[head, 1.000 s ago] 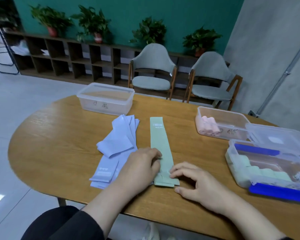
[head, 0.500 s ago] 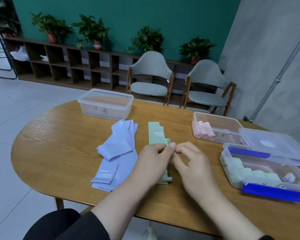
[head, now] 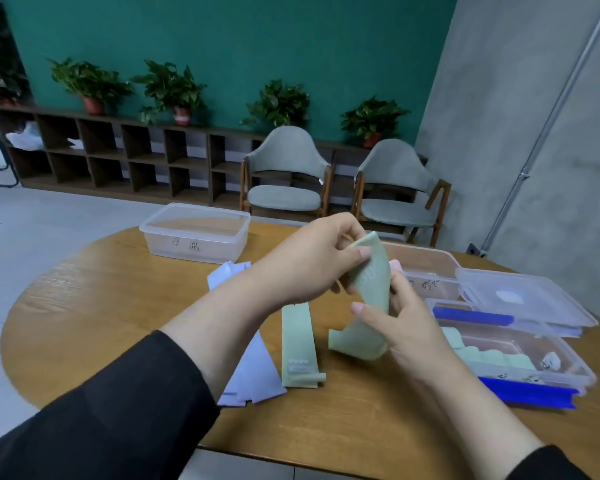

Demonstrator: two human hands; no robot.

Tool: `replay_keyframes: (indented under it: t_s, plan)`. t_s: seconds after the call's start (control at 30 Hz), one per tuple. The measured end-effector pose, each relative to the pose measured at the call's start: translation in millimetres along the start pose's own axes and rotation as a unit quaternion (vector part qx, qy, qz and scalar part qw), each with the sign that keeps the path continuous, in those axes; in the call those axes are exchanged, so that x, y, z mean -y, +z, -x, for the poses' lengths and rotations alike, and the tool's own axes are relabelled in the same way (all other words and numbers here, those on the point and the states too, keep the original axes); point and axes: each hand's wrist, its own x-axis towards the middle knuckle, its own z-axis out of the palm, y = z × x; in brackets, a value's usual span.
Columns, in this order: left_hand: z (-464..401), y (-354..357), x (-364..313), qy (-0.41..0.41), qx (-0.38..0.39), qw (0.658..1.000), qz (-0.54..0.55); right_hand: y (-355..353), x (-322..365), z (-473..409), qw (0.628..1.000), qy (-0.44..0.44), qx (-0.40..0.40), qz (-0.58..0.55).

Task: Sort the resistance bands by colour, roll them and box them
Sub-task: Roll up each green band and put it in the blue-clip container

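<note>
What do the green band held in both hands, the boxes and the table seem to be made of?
Green band: thin, matte, probably stretchy latex or rubber; it bends limply between the left hand and right hand.
Boxes: clear, glossy plastic; see-through walls.
Table: wood or wood veneer with visible grain and slight sheen.

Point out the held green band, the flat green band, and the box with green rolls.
Held green band (head: 371, 289), head view, mid-strip.
Flat green band (head: 297, 337), head view, middle.
Box with green rolls (head: 582, 372), head view, right rim.
</note>
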Motion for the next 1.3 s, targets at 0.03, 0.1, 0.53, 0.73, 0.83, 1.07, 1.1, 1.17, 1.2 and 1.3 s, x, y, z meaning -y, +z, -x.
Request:
replay_keyframes:
  t_s: [0.03,0.1,0.53,0.73,0.83,1.07,1.1,1.17,1.2,1.3]
  plan:
    - [-5.1,-2.6,-3.8,0.012,-0.012,1.000,-0.024,-2.1,-0.6,1.3,0.999,0.008,0.003,-0.033]
    - [-14.0,-6.2,-9.5,0.042,-0.042,0.996,-0.062,-6.6,-6.2,4.0,0.996,0.023,-0.004,-0.083]
    - [-76.6,4.0,1.5,0.027,-0.171,0.985,-0.027,-13.6,-10.1,21.4,0.991,0.083,-0.057,-0.093]
    - [-54.1,54.9,70.9,-0.111,-0.052,0.976,-0.180,-21.1,-71.8,21.1,0.948,0.126,-0.066,0.286]
    - [-20.9,85.1,102.4,-0.096,0.000,0.973,-0.211,-21.7,-89.3,26.3,0.924,0.106,-0.076,0.360]
    - [2.8,101.1,134.7,-0.060,0.007,0.971,-0.232,-19.3,-94.1,14.8,0.897,0.113,0.031,0.426]
    - [4.4,101.9,137.5,-0.057,0.002,0.974,-0.220,-18.6,-93.3,13.7,0.898,0.107,0.041,0.424]
    - [6.7,105.3,142.6,-0.044,0.006,0.974,-0.221,-16.5,-95.0,10.1,0.902,0.101,0.048,0.416]
    - [6.7,107.5,144.6,-0.040,0.009,0.972,-0.232,-14.1,-98.1,7.6,0.902,0.091,0.049,0.418]
    - [3.3,109.3,143.2,-0.054,0.022,0.966,-0.251,-2.2,-109.1,-1.2,0.901,0.059,0.046,0.428]
